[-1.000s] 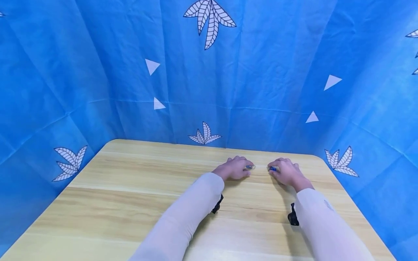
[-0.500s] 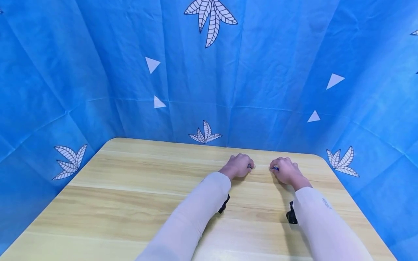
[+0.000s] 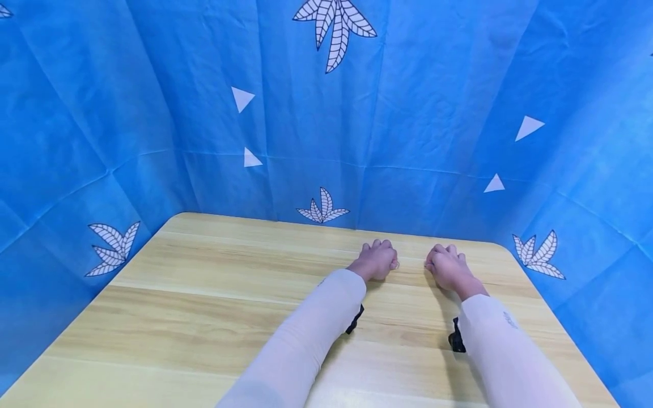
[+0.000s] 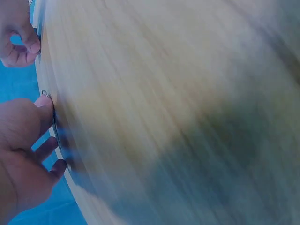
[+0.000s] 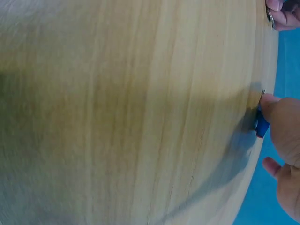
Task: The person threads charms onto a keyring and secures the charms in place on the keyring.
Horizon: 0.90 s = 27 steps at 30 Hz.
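Note:
Near the far edge of the table (image 3: 219, 272), my left hand (image 3: 378, 260) pinches a small thing low at the tabletop. Only its metal ring (image 4: 45, 93) shows past the thumb in the left wrist view; the rest is hidden by the fingers. A short gap to the right, my right hand (image 3: 445, 267) holds a small blue piece (image 5: 261, 125) under thumb and fingers, on or just above the wood. A thin metal tip (image 5: 263, 92) shows at that piece's end, and its exact kind is unclear. The two hands are apart.
A blue cloth (image 3: 433, 85) with white leaf and triangle prints hangs behind the table and along both sides. Black wrist straps with cameras (image 3: 456, 337) show under the pale sleeves (image 3: 306, 334).
My left hand has moved slightly right and its fingers have curled round its small thing. The right hand's fingers have curled in, hiding the blue piece from the head view.

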Tool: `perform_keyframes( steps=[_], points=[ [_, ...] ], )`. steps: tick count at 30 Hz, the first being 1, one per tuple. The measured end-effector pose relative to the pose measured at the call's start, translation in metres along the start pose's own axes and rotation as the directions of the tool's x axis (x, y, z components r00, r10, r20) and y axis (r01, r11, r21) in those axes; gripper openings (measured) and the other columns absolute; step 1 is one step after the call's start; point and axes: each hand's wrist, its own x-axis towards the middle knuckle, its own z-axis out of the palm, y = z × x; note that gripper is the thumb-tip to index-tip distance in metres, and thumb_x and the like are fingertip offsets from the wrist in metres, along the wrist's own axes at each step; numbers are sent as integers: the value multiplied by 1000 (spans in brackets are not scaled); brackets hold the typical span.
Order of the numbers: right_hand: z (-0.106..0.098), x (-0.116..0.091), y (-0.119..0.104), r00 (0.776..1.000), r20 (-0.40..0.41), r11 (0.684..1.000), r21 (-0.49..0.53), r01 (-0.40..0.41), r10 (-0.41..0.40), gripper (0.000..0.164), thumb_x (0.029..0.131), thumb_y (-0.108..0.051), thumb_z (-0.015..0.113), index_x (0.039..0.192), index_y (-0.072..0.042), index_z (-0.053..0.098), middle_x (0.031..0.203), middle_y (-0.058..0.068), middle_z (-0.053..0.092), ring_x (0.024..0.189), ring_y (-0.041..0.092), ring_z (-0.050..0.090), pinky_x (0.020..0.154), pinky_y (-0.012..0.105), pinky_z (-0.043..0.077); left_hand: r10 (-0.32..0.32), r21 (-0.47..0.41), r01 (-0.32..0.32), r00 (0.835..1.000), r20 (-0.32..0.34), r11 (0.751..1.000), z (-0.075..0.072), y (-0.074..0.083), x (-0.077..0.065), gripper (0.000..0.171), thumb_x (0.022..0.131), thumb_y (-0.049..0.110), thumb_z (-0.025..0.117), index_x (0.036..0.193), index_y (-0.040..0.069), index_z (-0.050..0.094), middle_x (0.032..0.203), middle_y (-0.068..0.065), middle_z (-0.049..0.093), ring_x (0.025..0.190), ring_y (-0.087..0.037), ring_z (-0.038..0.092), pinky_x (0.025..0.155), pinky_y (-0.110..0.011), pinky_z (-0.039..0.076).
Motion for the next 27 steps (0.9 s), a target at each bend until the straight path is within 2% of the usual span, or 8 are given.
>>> perform_keyframes(
  steps=[3, 6, 9, 14, 17, 19, 23, 27],
  points=[
    [0, -4, 0, 1000, -3, 999, 32, 0, 1, 13, 103, -8, 54, 98, -4, 65, 113, 13, 54, 101, 38, 39, 84, 53, 31, 23, -7, -23, 999, 30, 1000, 1, -2, -1, 21, 106, 25, 57, 84, 24, 57, 114, 7, 44, 103, -16, 38, 88, -34, 31],
    [-2, -8, 0, 1000, -23, 997, 80, 4, -2, 15, 104, -7, 49, 100, -1, 62, 113, 17, 52, 99, 40, 36, 83, 54, 27, 47, -56, -44, 998, 38, 997, 1, -4, -1, 15, 105, 22, 58, 90, 23, 58, 112, 7, 45, 102, -16, 38, 89, -34, 31],
    [-5, -7, -1, 998, -62, 991, 136, 17, -9, 16, 106, -7, 45, 98, -1, 58, 114, 21, 50, 98, 42, 32, 81, 54, 24, 66, -123, -64, 998, 16, 990, -1, -7, 0, 13, 102, 12, 60, 93, 21, 56, 108, 8, 47, 102, -16, 39, 89, -35, 32],
    [-16, -3, -6, 992, -122, 978, 198, 66, -42, 23, 109, -9, 38, 92, -2, 53, 109, 23, 47, 100, 44, 30, 82, 59, 23, 75, -263, -84, 996, -44, 961, -9, -12, 1, 21, 94, -1, 60, 93, 18, 49, 103, 7, 51, 100, -17, 42, 88, -35, 33],
    [-24, -2, -13, 985, -154, 970, 218, 107, -74, 24, 109, -10, 38, 95, 1, 54, 110, 25, 48, 105, 46, 30, 86, 63, 23, 85, -357, -107, 994, -75, 928, -12, -14, 1, 17, 102, 2, 52, 94, 16, 47, 100, 5, 53, 94, -16, 46, 86, -33, 35],
    [-29, -1, -18, 979, -179, 967, 216, 137, -99, 24, 109, -10, 39, 97, 3, 55, 112, 26, 48, 106, 46, 30, 87, 64, 23, 106, -426, -139, 989, -102, 894, -13, -15, 0, 14, 108, 8, 45, 95, 14, 47, 98, 3, 54, 90, -15, 49, 84, -30, 38],
    [-36, -2, -29, 961, -236, 962, 194, 190, -142, 23, 110, -10, 41, 97, 2, 56, 115, 26, 49, 105, 46, 29, 85, 62, 24, 147, -541, -206, 978, -151, 815, -14, -18, -5, 18, 111, 17, 40, 97, 11, 49, 97, 0, 56, 87, -12, 52, 79, -23, 44],
    [-41, -2, -42, 949, -268, 956, 193, 221, -165, 21, 109, -11, 43, 96, -1, 56, 117, 25, 50, 104, 45, 29, 83, 58, 25, 139, -649, -215, 976, -166, 730, -17, -19, -16, 17, 110, 16, 40, 100, 10, 52, 95, -2, 58, 85, -14, 54, 76, -23, 47]
  ],
)
